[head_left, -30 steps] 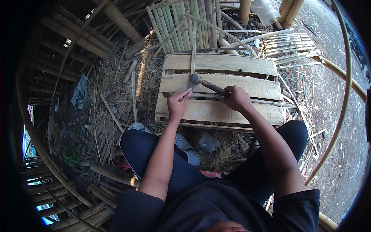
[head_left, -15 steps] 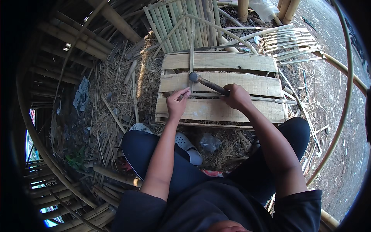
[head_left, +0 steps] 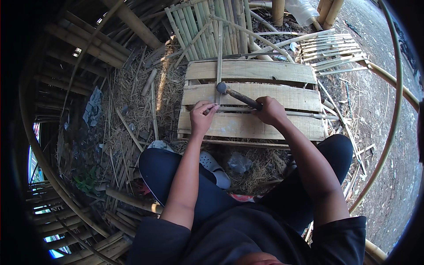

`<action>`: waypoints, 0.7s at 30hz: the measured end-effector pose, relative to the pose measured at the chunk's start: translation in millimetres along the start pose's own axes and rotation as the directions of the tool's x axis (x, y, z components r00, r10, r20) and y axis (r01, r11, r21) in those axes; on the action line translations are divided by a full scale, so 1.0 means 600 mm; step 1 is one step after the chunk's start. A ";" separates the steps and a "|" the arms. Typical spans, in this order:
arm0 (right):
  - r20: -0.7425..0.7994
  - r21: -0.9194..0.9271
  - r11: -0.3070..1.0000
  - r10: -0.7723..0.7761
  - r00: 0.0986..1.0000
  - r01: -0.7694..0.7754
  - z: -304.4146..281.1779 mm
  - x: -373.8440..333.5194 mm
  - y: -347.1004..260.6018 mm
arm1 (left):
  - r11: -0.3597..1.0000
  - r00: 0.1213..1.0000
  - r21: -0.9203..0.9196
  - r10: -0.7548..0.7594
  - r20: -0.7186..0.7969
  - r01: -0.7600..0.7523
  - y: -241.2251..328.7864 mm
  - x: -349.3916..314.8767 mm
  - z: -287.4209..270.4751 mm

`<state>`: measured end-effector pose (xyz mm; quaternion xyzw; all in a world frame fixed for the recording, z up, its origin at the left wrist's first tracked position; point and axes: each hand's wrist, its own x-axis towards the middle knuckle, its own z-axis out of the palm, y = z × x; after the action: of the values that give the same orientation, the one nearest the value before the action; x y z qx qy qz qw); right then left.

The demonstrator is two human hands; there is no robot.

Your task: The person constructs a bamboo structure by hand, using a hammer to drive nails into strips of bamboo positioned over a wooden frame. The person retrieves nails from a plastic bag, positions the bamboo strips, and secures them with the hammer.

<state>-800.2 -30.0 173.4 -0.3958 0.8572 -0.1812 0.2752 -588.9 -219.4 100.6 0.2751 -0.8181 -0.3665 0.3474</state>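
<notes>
My right hand (head_left: 270,110) is wrapped round the wooden handle of a hammer (head_left: 242,97). The hammer's dark head rests on or just over a thin bamboo strip (head_left: 219,57) that runs away from me across a low slatted wooden table (head_left: 251,128). At the near end of that strip, my left hand (head_left: 203,115) is closed in a pinch; whatever lies between the fingertips is too small to make out. A second bamboo strip (head_left: 304,114) lies crosswise on the table, passing under or beside my right hand and meeting the first near my left fingertips.
Beyond the table leans a bamboo slat panel (head_left: 201,33), with a smaller slatted piece (head_left: 331,48) at its right. A grey clog (head_left: 215,170) and a clear plastic bag (head_left: 240,162) lie before my legs. Straw and bamboo scraps (head_left: 132,92) litter the ground at left.
Both hands stay almost where they were, and the hammer head remains at the strip. My left fingers have shifted slightly.
</notes>
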 end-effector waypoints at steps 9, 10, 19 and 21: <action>0.021 0.008 1.000 0.020 1.000 -0.021 0.005 0.003 0.005 | 0.976 0.980 0.095 0.195 0.038 -0.198 0.008 0.004 -0.015; 0.023 0.007 1.000 0.020 1.000 -0.020 0.005 0.004 0.006 | 0.976 0.980 0.095 0.193 0.038 -0.196 0.011 0.004 -0.015; 0.020 0.018 1.000 0.006 1.000 -0.006 0.001 0.005 0.002 | 0.964 0.968 0.097 0.245 0.051 -0.249 0.022 0.009 -0.013; 0.023 0.026 1.000 -0.003 1.000 0.002 0.003 0.005 0.005 | 0.954 0.964 0.149 0.249 0.090 -0.260 0.026 0.011 -0.014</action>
<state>-802.7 -30.5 169.5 -0.3954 0.8510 -0.1882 0.2900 -589.6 -218.5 119.4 0.1811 -0.8850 -0.2615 0.3398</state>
